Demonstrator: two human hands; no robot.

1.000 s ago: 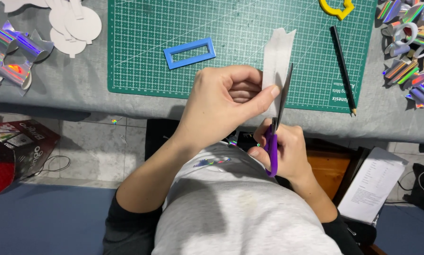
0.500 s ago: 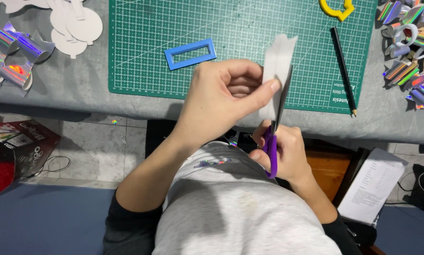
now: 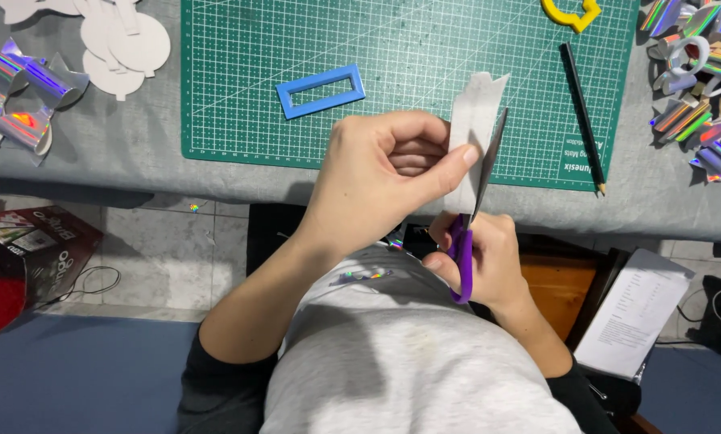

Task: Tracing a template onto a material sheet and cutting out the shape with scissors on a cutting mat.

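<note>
My left hand (image 3: 385, 173) pinches a strip of white paper (image 3: 475, 120) between thumb and fingers, holding it upright over the near edge of the green cutting mat (image 3: 240, 80). My right hand (image 3: 489, 261) grips purple-handled scissors (image 3: 465, 241) just below. Their dark blades run up along the right edge of the paper strip, close together on it.
A blue rectangular frame (image 3: 320, 90) lies on the mat, a yellow shape (image 3: 571, 12) at its far edge, a black pencil (image 3: 581, 112) on its right side. White paper cutouts (image 3: 119, 44) and shiny foil bows (image 3: 19, 100) sit left; more foil pieces (image 3: 698, 88) right.
The scissors have moved slightly farther up along the paper strip. Both hands stay in nearly the same place.
</note>
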